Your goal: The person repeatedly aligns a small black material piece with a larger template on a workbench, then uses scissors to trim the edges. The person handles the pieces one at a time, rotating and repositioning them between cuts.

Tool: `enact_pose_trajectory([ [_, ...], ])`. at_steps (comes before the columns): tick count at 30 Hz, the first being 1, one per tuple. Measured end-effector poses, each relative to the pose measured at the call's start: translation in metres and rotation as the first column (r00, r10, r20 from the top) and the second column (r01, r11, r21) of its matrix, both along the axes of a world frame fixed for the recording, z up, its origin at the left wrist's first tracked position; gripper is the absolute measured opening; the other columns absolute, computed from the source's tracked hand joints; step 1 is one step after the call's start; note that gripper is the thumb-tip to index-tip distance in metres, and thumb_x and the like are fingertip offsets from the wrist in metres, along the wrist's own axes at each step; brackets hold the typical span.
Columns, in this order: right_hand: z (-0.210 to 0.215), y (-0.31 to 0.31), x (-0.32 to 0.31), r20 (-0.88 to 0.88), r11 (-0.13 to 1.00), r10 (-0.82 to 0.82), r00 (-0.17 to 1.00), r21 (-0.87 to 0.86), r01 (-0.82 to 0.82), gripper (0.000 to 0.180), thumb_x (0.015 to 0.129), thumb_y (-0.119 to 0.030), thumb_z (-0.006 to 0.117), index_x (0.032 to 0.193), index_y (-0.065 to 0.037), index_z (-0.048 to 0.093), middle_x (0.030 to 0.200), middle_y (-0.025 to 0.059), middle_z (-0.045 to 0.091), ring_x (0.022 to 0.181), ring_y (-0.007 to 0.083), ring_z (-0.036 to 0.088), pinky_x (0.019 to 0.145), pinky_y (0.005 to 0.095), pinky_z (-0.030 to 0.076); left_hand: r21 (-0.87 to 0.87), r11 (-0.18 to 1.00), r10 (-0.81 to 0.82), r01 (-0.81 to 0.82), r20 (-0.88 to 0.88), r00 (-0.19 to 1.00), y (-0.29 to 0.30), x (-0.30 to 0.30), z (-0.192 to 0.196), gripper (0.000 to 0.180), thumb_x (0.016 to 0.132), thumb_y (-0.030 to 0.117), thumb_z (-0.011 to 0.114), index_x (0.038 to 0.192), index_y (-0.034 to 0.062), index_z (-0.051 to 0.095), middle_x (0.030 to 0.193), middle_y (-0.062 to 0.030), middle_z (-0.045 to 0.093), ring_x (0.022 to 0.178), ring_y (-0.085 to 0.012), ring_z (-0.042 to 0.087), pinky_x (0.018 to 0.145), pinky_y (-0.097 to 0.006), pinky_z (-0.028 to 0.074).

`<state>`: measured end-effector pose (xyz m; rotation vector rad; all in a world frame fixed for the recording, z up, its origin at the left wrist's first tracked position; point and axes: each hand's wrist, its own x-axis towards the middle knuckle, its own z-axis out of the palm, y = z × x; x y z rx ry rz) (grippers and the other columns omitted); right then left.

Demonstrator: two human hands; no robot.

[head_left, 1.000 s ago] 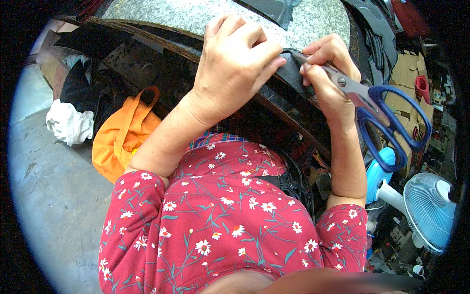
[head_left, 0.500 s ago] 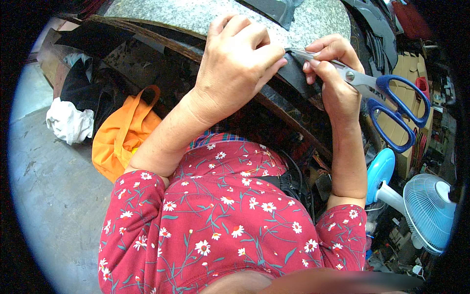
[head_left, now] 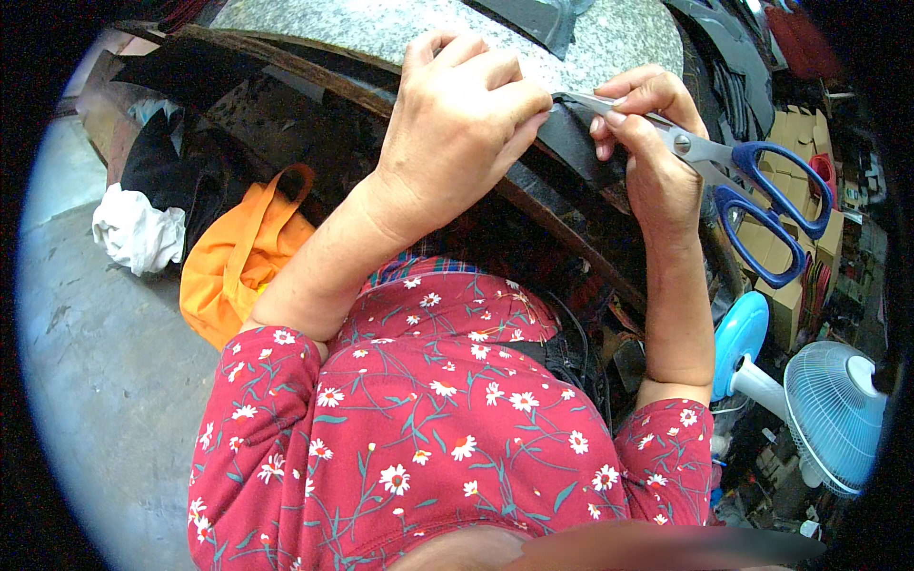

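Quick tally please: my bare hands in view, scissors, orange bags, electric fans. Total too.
Hands: 2 (left hand, right hand)
Blue-handled scissors: 1
Orange bag: 1
Electric fan: 1
Total: 5

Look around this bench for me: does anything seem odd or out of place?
One thing: the scissors. The right hand holds them by the blades, ahead of the pivot screw, while the blue handles stick out with no fingers through the loops. Nothing looks spilled.
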<state>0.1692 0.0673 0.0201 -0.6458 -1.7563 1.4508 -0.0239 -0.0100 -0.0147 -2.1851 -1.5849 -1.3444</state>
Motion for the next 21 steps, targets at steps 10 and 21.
enact_pose_trajectory([
  [10, -0.0005, -0.0004, -0.0051, 0.185, 0.959, -0.065, 0.981, 0.283, 0.010, 0.008, 0.075, 0.006, 0.061, 0.079, 0.000, 0.059, 0.087, 0.0115, 0.062, 0.081, 0.0185, 0.063, 0.072, 0.0283, 0.051, -0.042, 0.998, 0.056, -0.056, -0.006, 0.998, -0.0028, 0.0018, 0.0028, 0.011, 0.079, 0.018, 0.077, 0.088, 0.0145, 0.071, 0.080, -0.0018, 0.061, 0.085, -0.0246, 0.059, 0.087, -0.040, 0.042],
  [21, -0.0003, -0.0001, -0.0002, -0.010, 0.999, 0.025, 1.000, -0.030, -0.026, 0.005, 0.087, 0.005, 0.059, 0.091, 0.002, 0.059, 0.100, 0.0143, 0.064, 0.077, 0.0147, 0.065, 0.064, 0.0267, 0.055, -0.040, 0.996, 0.082, -0.085, -0.070, 0.994, -0.0054, -0.0004, 0.0060, 0.010, 0.079, 0.021, 0.077, 0.086, 0.0175, 0.071, 0.082, 0.0022, 0.063, 0.086, -0.0220, 0.059, 0.091, -0.042, 0.039],
])
